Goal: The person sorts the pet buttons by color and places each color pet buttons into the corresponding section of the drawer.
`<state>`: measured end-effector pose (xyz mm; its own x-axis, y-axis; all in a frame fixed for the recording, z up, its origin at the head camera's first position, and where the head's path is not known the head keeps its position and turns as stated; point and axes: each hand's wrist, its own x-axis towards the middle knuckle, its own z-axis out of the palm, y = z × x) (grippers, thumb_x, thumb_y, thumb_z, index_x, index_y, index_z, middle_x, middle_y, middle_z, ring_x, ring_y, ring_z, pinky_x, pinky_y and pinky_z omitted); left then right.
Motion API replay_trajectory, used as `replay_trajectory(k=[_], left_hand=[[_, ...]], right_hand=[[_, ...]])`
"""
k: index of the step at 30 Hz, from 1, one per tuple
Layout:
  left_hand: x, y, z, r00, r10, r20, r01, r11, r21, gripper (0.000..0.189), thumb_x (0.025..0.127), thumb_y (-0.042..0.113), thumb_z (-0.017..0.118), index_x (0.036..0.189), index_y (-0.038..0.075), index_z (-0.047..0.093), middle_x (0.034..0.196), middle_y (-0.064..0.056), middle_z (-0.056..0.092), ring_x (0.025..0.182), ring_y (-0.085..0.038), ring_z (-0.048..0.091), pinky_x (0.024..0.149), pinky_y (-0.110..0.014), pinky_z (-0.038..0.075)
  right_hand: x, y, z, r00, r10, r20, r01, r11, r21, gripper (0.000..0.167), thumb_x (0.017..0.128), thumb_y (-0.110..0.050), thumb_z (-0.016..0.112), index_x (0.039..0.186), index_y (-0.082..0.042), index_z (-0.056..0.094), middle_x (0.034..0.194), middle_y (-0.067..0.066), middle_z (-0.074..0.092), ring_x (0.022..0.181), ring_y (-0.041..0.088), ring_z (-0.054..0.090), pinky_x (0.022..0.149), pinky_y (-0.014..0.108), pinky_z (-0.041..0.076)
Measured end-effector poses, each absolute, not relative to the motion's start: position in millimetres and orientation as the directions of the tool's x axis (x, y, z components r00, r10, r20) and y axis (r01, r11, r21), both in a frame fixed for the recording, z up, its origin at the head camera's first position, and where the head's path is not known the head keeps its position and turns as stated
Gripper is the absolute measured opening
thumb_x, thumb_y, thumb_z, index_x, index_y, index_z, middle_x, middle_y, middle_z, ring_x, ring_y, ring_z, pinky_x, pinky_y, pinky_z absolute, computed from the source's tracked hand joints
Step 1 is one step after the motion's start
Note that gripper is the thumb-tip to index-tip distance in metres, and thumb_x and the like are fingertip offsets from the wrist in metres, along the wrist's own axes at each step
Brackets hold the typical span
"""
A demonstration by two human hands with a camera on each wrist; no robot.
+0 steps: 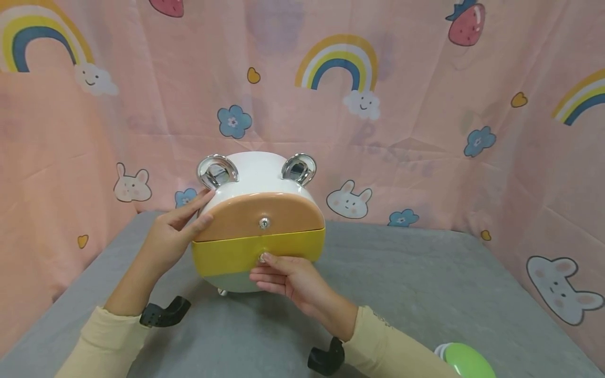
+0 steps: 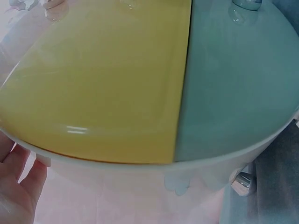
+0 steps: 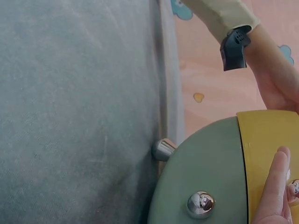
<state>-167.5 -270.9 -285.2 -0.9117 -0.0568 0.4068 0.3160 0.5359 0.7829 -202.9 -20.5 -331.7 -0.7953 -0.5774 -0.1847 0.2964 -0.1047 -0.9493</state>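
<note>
Saw, filling the back and sides, a pink fabric backdrop (image 1: 416, 73) printed with rainbows, smiling clouds, strawberries, blue flowers, yellow hearts and white rabbits. In front of it, found a broad bench (image 1: 402, 273) covered in grey cloth. On the bench, a little left of centre, saw a glossy white, round-topped box (image 1: 260, 170) with its front facing the viewer. Made out, reaching in from below, a person's arms in pale beige fabric sleeves (image 1: 402, 346). Counted three drawers in the box: a glossy orange half-round drawer (image 1: 236, 220) on top, a bright yellow band-shaped drawer (image 1: 222, 260) across the middle, a grey-green curved drawer (image 1: 231, 283) at the bottom. Found the left hand (image 1: 172, 233) against the box's left side, with fingers long and slightly spread and thumb laid on the front. Saw the right hand (image 1: 295, 283) at the yellow drawer, with its other fingers nearly straight below a pinching thumb and index finger. Noted near the right sleeve a light-green rounded object (image 1: 468, 361) with a white rim, partly cut off. Picked out two mirror-bright silver ears (image 1: 299, 169) atop the box. Last, found the pinched thing: the yellow drawer's shiny silver knob (image 3: 294, 188).
</note>
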Motion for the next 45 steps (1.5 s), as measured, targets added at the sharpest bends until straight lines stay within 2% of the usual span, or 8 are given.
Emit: replay_trajectory(k=[7, 24, 31, 33, 38, 40, 43, 45], left_hand=[[-167.9, -270.6, -286.2, -0.914, -0.064, 0.401, 0.308, 0.536, 0.786, 0.052, 0.099, 0.033, 0.061, 0.149, 0.026, 0.047, 0.160, 0.000, 0.036, 0.150, -0.026, 0.032, 0.116, -0.052, 0.035], [-167.2, -272.2, -284.5, -0.916, -0.054, 0.397, 0.306, 0.547, 0.779, 0.051, 0.099, 0.033, 0.061, 0.149, 0.028, 0.047, 0.160, 0.002, 0.036, 0.150, -0.024, 0.032, 0.115, -0.050, 0.035], [-166.9, -274.1, -284.3, -0.917, -0.040, 0.397, 0.313, 0.545, 0.778, 0.052, 0.099, 0.031, 0.061, 0.149, 0.028, 0.047, 0.160, 0.001, 0.037, 0.150, -0.024, 0.032, 0.114, -0.049, 0.035], [-166.5, -275.3, -283.9, -0.916, -0.032, 0.399, 0.318, 0.548, 0.773, 0.053, 0.099, 0.030, 0.062, 0.149, 0.028, 0.047, 0.160, 0.001, 0.036, 0.150, -0.024, 0.032, 0.116, -0.041, 0.037], [-166.1, -277.1, -282.9, -0.915, -0.012, 0.403, 0.329, 0.554, 0.765, 0.055, 0.098, 0.028, 0.064, 0.150, 0.029, 0.046, 0.160, 0.000, 0.036, 0.150, -0.024, 0.032, 0.117, -0.035, 0.035], [-166.2, -277.2, -283.1, -0.914, -0.008, 0.406, 0.334, 0.554, 0.762, 0.055, 0.097, 0.027, 0.064, 0.149, 0.028, 0.046, 0.160, -0.001, 0.037, 0.150, -0.024, 0.031, 0.117, -0.041, 0.033], [-166.8, -277.5, -283.5, -0.915, -0.003, 0.404, 0.335, 0.554, 0.762, 0.056, 0.097, 0.028, 0.065, 0.149, 0.029, 0.046, 0.160, -0.001, 0.036, 0.151, -0.023, 0.031, 0.118, -0.039, 0.032], [-167.2, -277.7, -283.7, -0.918, -0.003, 0.398, 0.329, 0.555, 0.764, 0.056, 0.097, 0.029, 0.065, 0.149, 0.031, 0.046, 0.160, 0.000, 0.036, 0.151, -0.022, 0.030, 0.119, -0.041, 0.032]], right_hand=[[-205.1, -20.8, -332.2, -0.792, -0.586, -0.171, 0.276, -0.093, -0.957, 0.042, 0.100, -0.025, 0.060, 0.123, 0.011, 0.063, 0.099, 0.011, 0.078, 0.090, 0.014, 0.076, 0.085, 0.030, 0.061], [-209.8, -21.2, -334.5, -0.803, -0.586, -0.112, 0.179, -0.057, -0.982, 0.044, 0.099, -0.028, 0.061, 0.119, 0.011, 0.065, 0.098, 0.014, 0.078, 0.084, 0.014, 0.076, 0.082, 0.032, 0.062], [-206.9, -23.6, -339.5, -0.811, -0.572, -0.120, 0.205, -0.086, -0.975, 0.046, 0.099, -0.030, 0.062, 0.119, 0.010, 0.065, 0.095, 0.007, 0.078, 0.086, 0.012, 0.075, 0.086, 0.032, 0.061], [-204.9, -24.8, -340.5, -0.816, -0.566, -0.116, 0.206, -0.097, -0.974, 0.047, 0.098, -0.032, 0.062, 0.119, 0.009, 0.065, 0.097, 0.007, 0.078, 0.088, 0.012, 0.075, 0.086, 0.031, 0.061], [-198.6, -27.6, -343.3, -0.843, -0.526, -0.115, 0.222, -0.144, -0.964, 0.047, 0.097, -0.035, 0.063, 0.120, 0.007, 0.065, 0.103, 0.008, 0.077, 0.091, 0.013, 0.075, 0.086, 0.029, 0.061], [-196.0, -28.4, -344.3, -0.854, -0.505, -0.124, 0.240, -0.172, -0.955, 0.048, 0.096, -0.035, 0.064, 0.120, 0.007, 0.064, 0.104, 0.009, 0.077, 0.092, 0.013, 0.075, 0.087, 0.028, 0.060], [-191.7, -25.9, -344.7, -0.864, -0.483, -0.140, 0.268, -0.206, -0.941, 0.049, 0.097, -0.033, 0.065, 0.123, 0.008, 0.062, 0.106, 0.009, 0.076, 0.093, 0.013, 0.075, 0.089, 0.028, 0.060], [-188.4, -20.7, -343.6, -0.862, -0.484, -0.150, 0.282, -0.212, -0.936, 0.050, 0.098, -0.032, 0.063, 0.126, 0.008, 0.060, 0.109, 0.009, 0.075, 0.096, 0.013, 0.074, 0.091, 0.029, 0.059]])
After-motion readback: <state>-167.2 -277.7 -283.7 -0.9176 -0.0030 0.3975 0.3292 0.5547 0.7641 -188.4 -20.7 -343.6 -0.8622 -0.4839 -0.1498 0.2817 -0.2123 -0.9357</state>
